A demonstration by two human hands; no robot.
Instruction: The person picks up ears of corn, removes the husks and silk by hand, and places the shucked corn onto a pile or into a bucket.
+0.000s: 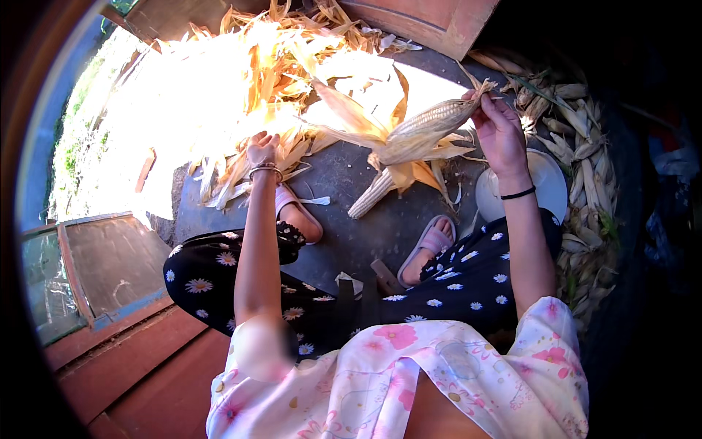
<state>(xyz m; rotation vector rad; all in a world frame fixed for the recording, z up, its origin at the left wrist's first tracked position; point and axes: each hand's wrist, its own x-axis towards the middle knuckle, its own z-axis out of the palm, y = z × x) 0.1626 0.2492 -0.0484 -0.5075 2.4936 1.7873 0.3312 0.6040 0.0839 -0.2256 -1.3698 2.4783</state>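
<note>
In my right hand (496, 129) is an ear of corn (436, 118), pinched at one end between thumb and fingers. Its pale kernels show along one side, and dry husk leaves (356, 112) spread from its other end. Below it, a second pale ear of corn (373, 195) lies on the dark floor, partly covered by husk. My left hand (263, 147) is over the edge of a heap of loose dry husks (274, 71), palm turned up, fingers apart and nothing visible in them. Glare washes out much of the heap.
A white round container (550, 184) stands beside my right knee. Unpeeled ears of corn (587, 148) are piled along the right. Wooden door panels stand at the top (417, 22) and lower left (120, 263). My sandalled feet (433, 241) rest on the floor (340, 241).
</note>
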